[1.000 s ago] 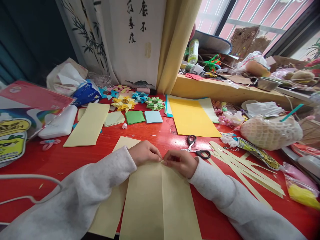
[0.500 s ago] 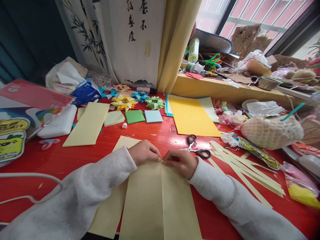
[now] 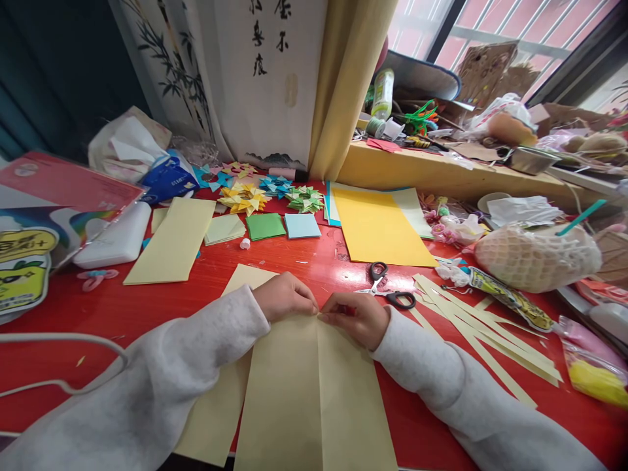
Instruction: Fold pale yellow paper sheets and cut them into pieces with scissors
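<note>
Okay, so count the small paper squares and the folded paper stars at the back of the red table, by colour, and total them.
Squares:
pale yellow square: 1
green square: 1
light blue square: 1
Stars:
yellow star: 1
blue star: 1
green star: 1
Total: 6

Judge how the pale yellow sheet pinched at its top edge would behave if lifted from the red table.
The pale yellow sheet is thin and long, so it would probably flop and sag. Its centre crease may stiffen it slightly lengthwise. Lying flat on the glossy red table, it likely slides easily; the left hand and right hand pin only its top edge.
</note>
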`<state>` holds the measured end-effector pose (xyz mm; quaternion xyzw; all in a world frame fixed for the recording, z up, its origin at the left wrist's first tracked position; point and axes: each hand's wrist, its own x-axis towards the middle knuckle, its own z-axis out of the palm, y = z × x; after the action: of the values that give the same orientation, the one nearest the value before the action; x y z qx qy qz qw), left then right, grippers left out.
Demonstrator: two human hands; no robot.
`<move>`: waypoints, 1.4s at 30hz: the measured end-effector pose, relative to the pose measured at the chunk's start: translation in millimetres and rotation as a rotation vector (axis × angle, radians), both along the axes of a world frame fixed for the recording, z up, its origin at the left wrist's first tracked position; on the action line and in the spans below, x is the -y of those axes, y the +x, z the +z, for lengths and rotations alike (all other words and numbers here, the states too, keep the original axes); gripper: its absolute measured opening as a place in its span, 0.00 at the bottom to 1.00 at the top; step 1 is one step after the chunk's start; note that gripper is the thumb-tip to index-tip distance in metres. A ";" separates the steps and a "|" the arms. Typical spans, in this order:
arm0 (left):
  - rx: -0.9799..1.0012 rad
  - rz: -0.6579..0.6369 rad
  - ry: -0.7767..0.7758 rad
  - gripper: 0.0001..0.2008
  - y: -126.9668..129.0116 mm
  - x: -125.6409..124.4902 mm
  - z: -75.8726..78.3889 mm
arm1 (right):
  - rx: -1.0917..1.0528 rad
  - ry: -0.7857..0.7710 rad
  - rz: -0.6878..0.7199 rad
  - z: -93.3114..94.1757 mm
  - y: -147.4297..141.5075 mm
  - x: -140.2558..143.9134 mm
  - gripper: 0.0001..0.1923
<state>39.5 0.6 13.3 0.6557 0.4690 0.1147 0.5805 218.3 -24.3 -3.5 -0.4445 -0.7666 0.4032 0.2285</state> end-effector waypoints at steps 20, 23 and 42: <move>-0.744 -0.196 1.268 0.15 -12.4 -14.1 -23.3 | 0.661 0.636 0.163 -29.6 7.2 4.5 0.37; -0.712 -0.325 1.142 0.22 -17.0 -12.0 -21.8 | 0.699 0.614 0.139 -29.8 6.0 1.2 0.36; -0.717 -0.250 0.951 0.34 -9.4 10.8 -41.4 | 0.705 0.563 -0.015 -29.6 -4.8 -3.3 0.27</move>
<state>30.1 -10.2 -28.1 0.8910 0.4521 0.0146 0.0387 213.5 -21.0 -33.2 -0.4809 -0.8741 0.0009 0.0684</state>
